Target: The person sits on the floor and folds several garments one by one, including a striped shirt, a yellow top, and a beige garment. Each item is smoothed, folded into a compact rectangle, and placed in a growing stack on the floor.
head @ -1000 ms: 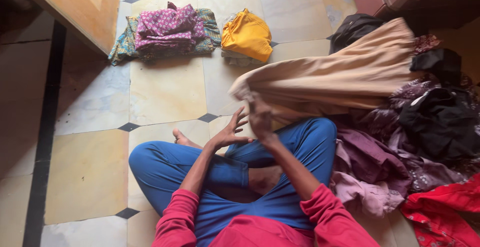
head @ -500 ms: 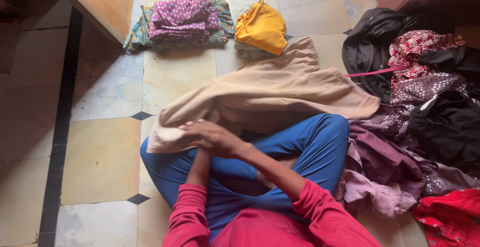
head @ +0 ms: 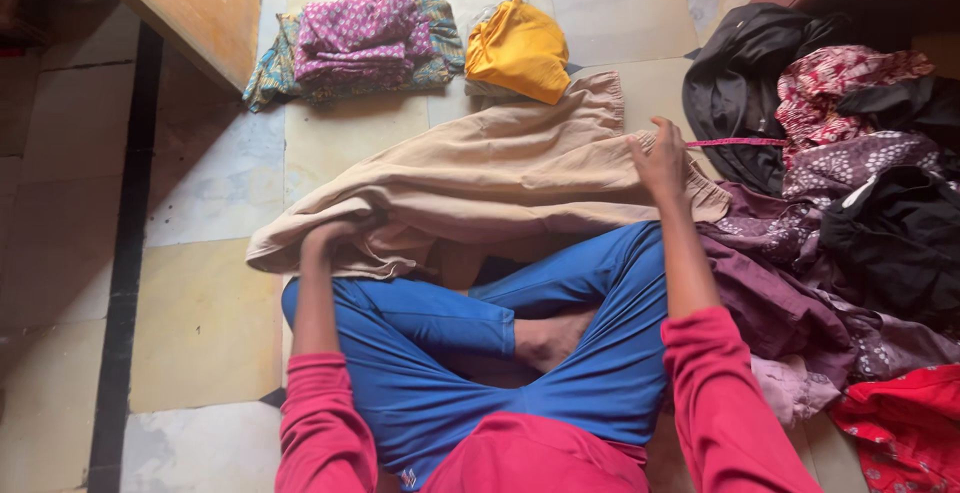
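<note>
Both hands are spread wide apart, each clamped on one tan garment: the left hand grips its near-left end, the right hand pinches the waistband at the far right. That tan garment lies across the tiled floor just beyond the crossed blue-trousered legs, long axis running left to right between the hands. One heap of unsorted clothes sits right; two folded piles wait ahead, patterned purple and yellow.
</note>
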